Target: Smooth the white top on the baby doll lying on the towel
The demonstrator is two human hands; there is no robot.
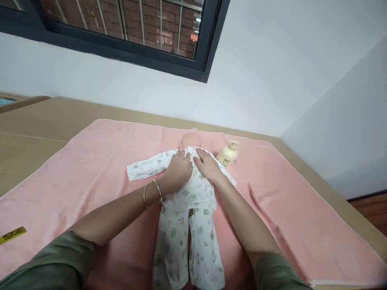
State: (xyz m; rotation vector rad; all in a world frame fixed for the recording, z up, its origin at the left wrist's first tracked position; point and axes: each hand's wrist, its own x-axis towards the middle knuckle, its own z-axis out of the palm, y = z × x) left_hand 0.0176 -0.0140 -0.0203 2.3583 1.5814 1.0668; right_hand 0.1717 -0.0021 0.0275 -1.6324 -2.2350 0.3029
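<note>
A baby doll point(191, 139) lies on its back on a pink blanket point(90, 169), head toward the wall. It wears a white printed top point(196, 189) and matching trousers point(187, 245). My left hand point(178, 168) lies flat on the doll's chest near the collar, fingers spread, two bangles on the wrist. Beside it, my right hand point(208, 165) presses flat on the top's other side, fingertips at the neckline. Neither hand grips anything that I can see.
A cream pump bottle point(227, 154) lies on the blanket just right of the doll's head. The blanket covers a wooden surface point(33, 133) against a white wall below a dark-framed window. A yellow label point(12, 235) sits at the blanket's left edge.
</note>
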